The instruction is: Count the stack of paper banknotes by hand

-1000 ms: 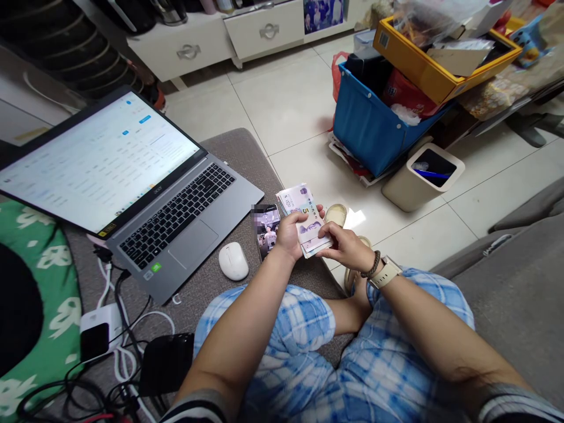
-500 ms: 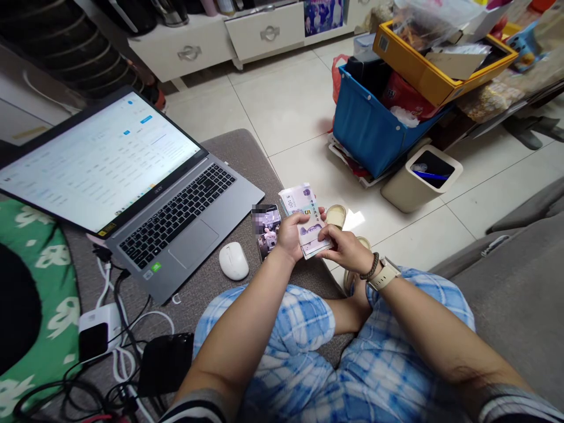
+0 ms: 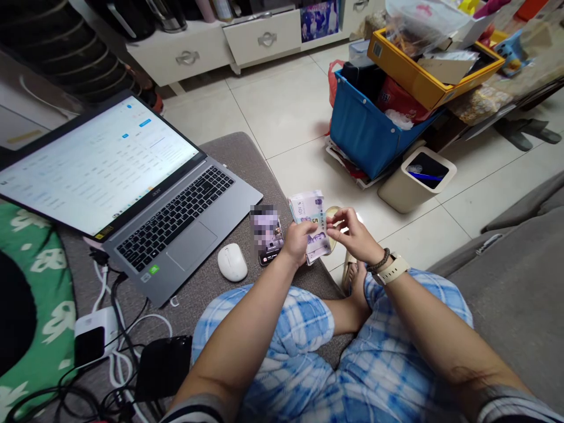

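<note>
A fanned stack of banknotes (image 3: pixel 318 236), purple-toned with a 5 on the top note, is held over the edge of the grey padded seat. My left hand (image 3: pixel 297 241) is closed around its left side, the thumb lying on top. At the right edge of the notes is my right hand (image 3: pixel 355 238), its fingers bent and slightly apart, and nothing shows between them. A smartphone (image 3: pixel 268 235) with a lit screen lies just left of my left hand. Beside the phone sits a white mouse (image 3: pixel 232 262).
An open laptop (image 3: pixel 194 229) stands on the grey seat (image 3: pixel 238 153), with tangled cables (image 3: pixel 118 364) below it. Across the tiled floor are a blue bin (image 3: pixel 361 129), a yellow box (image 3: pixel 423 70) on top, and a beige trash can (image 3: pixel 409 188).
My right hand has come off the face of the notes and moved slightly up and right. My left hand and the stack have shifted a little to the right.
</note>
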`<control>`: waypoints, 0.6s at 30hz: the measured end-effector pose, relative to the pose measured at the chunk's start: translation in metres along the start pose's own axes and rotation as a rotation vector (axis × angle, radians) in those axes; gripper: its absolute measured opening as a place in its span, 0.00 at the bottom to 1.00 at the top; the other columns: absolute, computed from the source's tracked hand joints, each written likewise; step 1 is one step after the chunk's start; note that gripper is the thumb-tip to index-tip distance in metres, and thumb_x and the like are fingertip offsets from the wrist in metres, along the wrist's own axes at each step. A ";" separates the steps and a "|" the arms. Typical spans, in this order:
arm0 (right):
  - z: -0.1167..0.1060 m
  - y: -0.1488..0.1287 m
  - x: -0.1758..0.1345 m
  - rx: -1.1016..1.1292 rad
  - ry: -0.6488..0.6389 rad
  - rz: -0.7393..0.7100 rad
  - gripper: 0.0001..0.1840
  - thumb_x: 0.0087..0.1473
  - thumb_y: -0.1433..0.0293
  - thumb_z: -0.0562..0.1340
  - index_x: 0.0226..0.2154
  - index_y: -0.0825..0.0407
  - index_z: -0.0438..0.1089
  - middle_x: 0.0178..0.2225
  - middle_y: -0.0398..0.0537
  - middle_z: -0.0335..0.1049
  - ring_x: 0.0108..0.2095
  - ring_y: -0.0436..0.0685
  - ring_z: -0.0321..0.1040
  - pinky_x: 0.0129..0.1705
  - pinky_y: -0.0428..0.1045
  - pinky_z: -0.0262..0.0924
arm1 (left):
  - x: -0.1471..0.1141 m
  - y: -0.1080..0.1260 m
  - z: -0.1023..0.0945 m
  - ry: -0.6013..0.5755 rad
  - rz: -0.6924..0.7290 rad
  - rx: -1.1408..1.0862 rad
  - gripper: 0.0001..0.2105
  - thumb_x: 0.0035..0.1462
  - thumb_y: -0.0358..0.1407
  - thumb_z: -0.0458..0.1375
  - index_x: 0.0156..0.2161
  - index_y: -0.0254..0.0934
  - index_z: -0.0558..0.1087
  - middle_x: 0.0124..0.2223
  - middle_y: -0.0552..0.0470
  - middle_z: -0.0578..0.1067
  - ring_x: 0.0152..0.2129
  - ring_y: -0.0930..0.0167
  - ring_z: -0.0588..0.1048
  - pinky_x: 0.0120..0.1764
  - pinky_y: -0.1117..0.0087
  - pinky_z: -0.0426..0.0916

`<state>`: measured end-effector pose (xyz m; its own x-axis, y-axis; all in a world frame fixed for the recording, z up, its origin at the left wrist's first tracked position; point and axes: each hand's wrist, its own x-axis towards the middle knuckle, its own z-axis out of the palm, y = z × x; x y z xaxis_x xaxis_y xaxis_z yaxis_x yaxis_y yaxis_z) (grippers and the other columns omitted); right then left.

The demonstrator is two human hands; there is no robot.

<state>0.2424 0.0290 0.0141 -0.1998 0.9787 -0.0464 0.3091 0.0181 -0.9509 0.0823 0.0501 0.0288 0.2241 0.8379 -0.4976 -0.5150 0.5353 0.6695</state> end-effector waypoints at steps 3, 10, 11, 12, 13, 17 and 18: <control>0.003 -0.002 0.001 0.031 0.163 -0.013 0.29 0.58 0.52 0.58 0.56 0.49 0.54 0.53 0.59 0.63 0.46 0.59 0.68 0.43 0.56 0.67 | -0.004 -0.012 0.006 0.013 -0.009 0.058 0.10 0.35 0.26 0.60 0.29 0.32 0.76 0.26 0.49 0.78 0.32 0.61 0.78 0.40 0.62 0.71; -0.005 -0.024 -0.008 -0.457 0.253 -0.308 0.40 0.59 0.51 0.55 0.67 0.46 0.42 0.67 0.55 0.46 0.67 0.70 0.43 0.64 0.70 0.45 | -0.006 -0.027 0.013 -0.079 0.010 0.243 0.16 0.34 0.23 0.58 0.34 0.35 0.77 0.28 0.53 0.77 0.29 0.67 0.75 0.37 0.68 0.69; -0.006 -0.024 -0.008 -0.491 0.189 -0.318 0.39 0.59 0.51 0.54 0.67 0.46 0.43 0.67 0.56 0.49 0.66 0.69 0.45 0.64 0.70 0.44 | -0.005 -0.028 0.013 -0.112 0.024 0.246 0.17 0.35 0.23 0.59 0.36 0.35 0.77 0.29 0.52 0.78 0.31 0.66 0.75 0.38 0.68 0.68; -0.007 -0.024 -0.009 -0.510 0.132 -0.321 0.39 0.60 0.50 0.53 0.67 0.46 0.44 0.66 0.56 0.51 0.66 0.68 0.47 0.65 0.69 0.44 | -0.005 -0.029 0.012 -0.133 0.037 0.244 0.18 0.35 0.24 0.60 0.37 0.35 0.77 0.30 0.52 0.78 0.32 0.66 0.75 0.39 0.68 0.68; -0.008 -0.023 -0.009 -0.517 0.103 -0.320 0.38 0.60 0.50 0.53 0.67 0.47 0.45 0.65 0.57 0.53 0.66 0.68 0.48 0.65 0.69 0.45 | -0.004 -0.030 0.012 -0.137 0.041 0.246 0.18 0.35 0.25 0.60 0.38 0.35 0.77 0.31 0.51 0.78 0.33 0.66 0.75 0.39 0.68 0.68; -0.006 -0.020 -0.008 -0.502 0.206 -0.292 0.42 0.60 0.49 0.52 0.68 0.50 0.40 0.67 0.58 0.47 0.68 0.67 0.42 0.65 0.68 0.45 | -0.002 -0.032 0.008 -0.084 -0.015 0.293 0.16 0.36 0.25 0.59 0.35 0.34 0.76 0.27 0.53 0.76 0.27 0.67 0.74 0.33 0.70 0.67; -0.005 -0.020 -0.008 -0.503 0.185 -0.292 0.41 0.60 0.49 0.52 0.68 0.50 0.40 0.67 0.59 0.48 0.68 0.67 0.42 0.65 0.68 0.45 | -0.002 -0.032 0.008 -0.090 -0.009 0.295 0.16 0.35 0.26 0.60 0.36 0.34 0.76 0.27 0.53 0.76 0.28 0.67 0.74 0.33 0.70 0.67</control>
<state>0.2426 0.0216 0.0353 -0.1912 0.9373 0.2915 0.6764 0.3411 -0.6528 0.1053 0.0321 0.0125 0.3071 0.8320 -0.4619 -0.2533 0.5393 0.8031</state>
